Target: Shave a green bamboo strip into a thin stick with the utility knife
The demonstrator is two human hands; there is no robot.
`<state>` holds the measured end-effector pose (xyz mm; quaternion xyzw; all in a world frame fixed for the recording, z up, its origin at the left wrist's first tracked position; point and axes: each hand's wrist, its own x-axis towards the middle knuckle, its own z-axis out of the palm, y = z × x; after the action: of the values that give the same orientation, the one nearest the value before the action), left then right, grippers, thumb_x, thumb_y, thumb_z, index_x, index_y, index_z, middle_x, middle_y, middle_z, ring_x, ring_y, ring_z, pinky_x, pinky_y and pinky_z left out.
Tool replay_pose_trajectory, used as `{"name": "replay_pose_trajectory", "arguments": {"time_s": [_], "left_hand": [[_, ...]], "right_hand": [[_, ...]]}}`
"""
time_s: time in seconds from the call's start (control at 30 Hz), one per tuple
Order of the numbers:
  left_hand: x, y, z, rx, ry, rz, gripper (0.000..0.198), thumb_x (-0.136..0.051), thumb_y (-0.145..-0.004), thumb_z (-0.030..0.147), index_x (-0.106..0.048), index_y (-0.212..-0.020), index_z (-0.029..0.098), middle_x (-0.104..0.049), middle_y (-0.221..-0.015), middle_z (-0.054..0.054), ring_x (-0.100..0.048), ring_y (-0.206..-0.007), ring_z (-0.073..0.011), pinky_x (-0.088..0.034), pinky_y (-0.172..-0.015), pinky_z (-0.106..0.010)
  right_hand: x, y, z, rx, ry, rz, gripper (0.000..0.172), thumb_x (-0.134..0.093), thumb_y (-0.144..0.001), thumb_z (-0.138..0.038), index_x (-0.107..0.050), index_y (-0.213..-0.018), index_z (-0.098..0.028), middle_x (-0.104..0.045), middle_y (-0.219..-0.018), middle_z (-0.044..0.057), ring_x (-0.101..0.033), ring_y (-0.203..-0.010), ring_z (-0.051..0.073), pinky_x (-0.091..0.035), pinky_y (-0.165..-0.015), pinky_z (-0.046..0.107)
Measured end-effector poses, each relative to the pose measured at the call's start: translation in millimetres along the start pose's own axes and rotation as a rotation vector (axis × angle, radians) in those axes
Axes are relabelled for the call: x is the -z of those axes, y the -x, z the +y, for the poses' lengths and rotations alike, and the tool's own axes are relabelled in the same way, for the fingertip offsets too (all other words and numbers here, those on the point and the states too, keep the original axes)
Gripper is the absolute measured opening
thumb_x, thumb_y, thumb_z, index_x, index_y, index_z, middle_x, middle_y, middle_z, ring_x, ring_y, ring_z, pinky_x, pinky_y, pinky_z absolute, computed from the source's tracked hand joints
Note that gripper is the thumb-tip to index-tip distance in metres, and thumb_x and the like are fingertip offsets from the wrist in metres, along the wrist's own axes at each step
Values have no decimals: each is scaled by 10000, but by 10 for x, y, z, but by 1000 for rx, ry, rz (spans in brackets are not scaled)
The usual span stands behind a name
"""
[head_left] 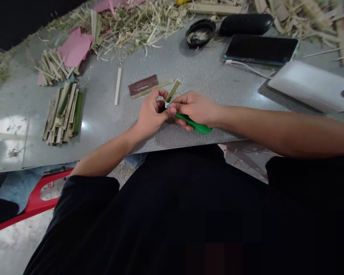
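Note:
My left hand is closed on a short bamboo strip that sticks up and to the right from its fingers. My right hand grips a green utility knife, its handle pointing back toward me, with the blade end hidden where the two hands meet at the strip's lower part. Both hands hover just above a grey textured mat on the table.
A stack of cut bamboo strips lies at the left. A loose stick, a brown sandpaper piece and another strip lie beyond the hands. Shavings, pink paper, a black bowl, a black case, a phone and a white device sit farther back.

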<state>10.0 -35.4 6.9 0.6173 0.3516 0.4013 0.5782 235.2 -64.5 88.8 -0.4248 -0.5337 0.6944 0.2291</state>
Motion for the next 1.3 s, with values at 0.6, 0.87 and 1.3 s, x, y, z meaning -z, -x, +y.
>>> {"name": "replay_pose_trajectory", "arguments": {"time_s": [0.6, 0.87, 1.3], "left_hand": [[-48, -47, 32, -54, -77, 118, 795, -1204, -837, 752, -588, -1090, 318, -594, -765, 82, -485, -641, -139, -333, -590, -308], [-163, 23, 265, 106, 24, 157, 413, -913, -891, 163, -586, -1101, 306, -643, -790, 87, -430, -538, -100, -307, -534, -296], [-283, 52, 567, 296, 133, 232, 289, -745, -925, 75, -568, -1053, 265, -692, -756, 83, -386, -470, -42, -228, -513, -205]], "right_hand": [[109, -53, 61, 221, -20, 248, 545, -572, -1424, -226, -635, -884, -250, -677, -649, -9, -647, -498, 132, -532, -517, 249], [202, -136, 138, 176, 18, -18, 574, -699, -1395, -336, -657, -832, -237, -712, -619, 7, -651, -458, 151, -516, -447, 258], [300, -155, 82, 200, -28, 75, 536, -670, -1384, -287, -666, -852, -224, -662, -589, 4, -603, -444, 147, -494, -437, 236]]}}
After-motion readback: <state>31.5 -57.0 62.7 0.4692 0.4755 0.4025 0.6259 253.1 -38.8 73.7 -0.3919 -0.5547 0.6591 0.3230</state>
